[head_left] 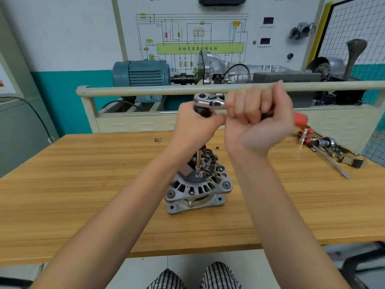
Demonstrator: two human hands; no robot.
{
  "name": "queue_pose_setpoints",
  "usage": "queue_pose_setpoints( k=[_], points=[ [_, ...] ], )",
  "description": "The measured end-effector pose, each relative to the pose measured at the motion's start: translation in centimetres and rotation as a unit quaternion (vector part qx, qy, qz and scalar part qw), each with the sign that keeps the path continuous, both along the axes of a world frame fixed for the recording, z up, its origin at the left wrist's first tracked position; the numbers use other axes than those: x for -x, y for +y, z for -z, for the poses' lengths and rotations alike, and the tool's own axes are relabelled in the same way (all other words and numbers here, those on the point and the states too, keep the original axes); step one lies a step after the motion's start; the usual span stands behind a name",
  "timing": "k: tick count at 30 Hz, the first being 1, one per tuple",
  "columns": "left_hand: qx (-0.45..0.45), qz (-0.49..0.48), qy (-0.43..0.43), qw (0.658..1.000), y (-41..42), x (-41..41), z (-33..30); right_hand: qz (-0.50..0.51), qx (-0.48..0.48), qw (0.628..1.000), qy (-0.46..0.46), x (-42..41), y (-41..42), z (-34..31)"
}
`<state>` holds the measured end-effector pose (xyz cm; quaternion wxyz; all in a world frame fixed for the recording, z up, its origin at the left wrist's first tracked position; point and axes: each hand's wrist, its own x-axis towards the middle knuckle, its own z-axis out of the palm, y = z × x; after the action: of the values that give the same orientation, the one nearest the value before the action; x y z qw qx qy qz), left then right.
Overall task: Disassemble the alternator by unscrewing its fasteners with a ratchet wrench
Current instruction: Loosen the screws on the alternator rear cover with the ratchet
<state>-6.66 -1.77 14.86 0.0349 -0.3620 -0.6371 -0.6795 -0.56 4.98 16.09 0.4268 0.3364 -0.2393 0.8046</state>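
alternator (pixel 198 184): stands upright on the bench (pixel 83 184), near its centre, rear end up. finned housing and mounting lugs visible; rear internals exposed on top, partly hidden behind the left wrist.
ratchet (pixel 209 100): chrome head up high, at 12 o'clock from the alternator; handle runs off toward 3 o'clock, red grip end sticking out past the right hand.
extension (pixel 197 162): thin shaft drops straight down from under the left hand; socket at its tip sits on a fastener on the alternator's top face.
left hand (pixel 198 124): clenched around a dark knob or grip just under the ratchet head, on the vertical axis of the extension. exact part it holds is hard to tell.
right hand (pixel 258 115): fist wrapped round the ratchet handle, palm side toward the camera, knuckles just beside the left hand, touching or nearly so.
forearms: both come in from 6 o'clock, bare, one either side of the alternator.
loose tools (pixel 325 147): pile at 2 o'clock from the alternator, near the bench's right edge: red-handled drivers, sockets, a long screwdriver pointing toward 5 o'clock. well apart from the alternator.
bench: wood-grain top, small hole in it at 11 o'clock from the alternator.
background: beige rail (pixel 145 90) behind the bench; beyond it a blue motor (pixel 141 73) coupled to a gearbox, and a wiring-diagram board (pixel 193 38) on the wall.
bottom edge: checked trousers at 6 o'clock.
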Motion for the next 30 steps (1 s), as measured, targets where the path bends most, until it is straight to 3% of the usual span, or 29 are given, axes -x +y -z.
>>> queue_pose_setpoints(
  k=[3, 5, 7, 10, 13, 15, 17, 19, 21, 24, 25, 27, 30],
  points=[
    [0.095, 0.190, 0.009, 0.977, -1.3, 0.9, -0.8, -0.271, 0.066, 0.957, -0.082, 2.0, 2.7, -1.2],
    [0.134, 0.293, -0.006, 0.947, -1.3, 0.9, -1.0, -0.326, 0.087, 0.926, -0.169, 2.8, 3.4, -1.9],
    [0.148, 0.310, -0.033, 0.939, -0.7, 0.6, -0.9, -0.338, 0.079, 0.913, -0.212, 3.0, 3.6, -2.1],
    [0.084, 0.177, -0.077, 0.978, 0.1, 0.4, -0.3, -0.239, 0.107, 0.946, -0.190, 2.5, 3.4, -2.1],
    [-0.010, -0.005, -0.059, 0.998, 1.2, 0.3, 0.1, -0.053, 0.060, 0.995, -0.065, 0.6, 0.8, -0.5],
    [-0.036, -0.073, 0.004, 0.997, 1.8, -0.3, 0.3, 0.110, -0.010, 0.993, 0.040, -0.1, -1.6, 0.8],
    [-0.043, -0.090, 0.031, 0.995, 1.8, -0.6, 0.5, 0.187, -0.056, 0.977, 0.086, -0.1, -2.7, 1.3],
    [-0.041, -0.068, 0.011, 0.997, 1.1, -0.5, 0.5, 0.129, -0.048, 0.988, 0.067, 0.0, -1.8, 0.8],
    [-0.002, -0.010, -0.004, 1.000, 0.0, 0.1, 0.2, -0.018, 0.001, 1.000, -0.013, 0.2, 0.1, -0.3],
    [0.092, 0.174, 0.016, 0.980, -1.2, 0.9, -0.1, -0.296, 0.079, 0.944, -0.121, 1.7, 3.1, -1.4],
    [0.110, 0.229, 0.011, 0.967, -1.2, 0.8, -0.1, -0.344, 0.088, 0.922, -0.155, 2.2, 3.5, -1.7],
    [0.119, 0.273, -0.022, 0.954, -0.7, 0.6, -0.2, -0.362, 0.089, 0.905, -0.206, 2.5, 4.0, -2.0],
    [0.078, 0.201, -0.076, 0.974, 0.1, 0.5, -0.2, -0.274, 0.104, 0.936, -0.195, 2.2, 3.6, -1.9]
  ],
)
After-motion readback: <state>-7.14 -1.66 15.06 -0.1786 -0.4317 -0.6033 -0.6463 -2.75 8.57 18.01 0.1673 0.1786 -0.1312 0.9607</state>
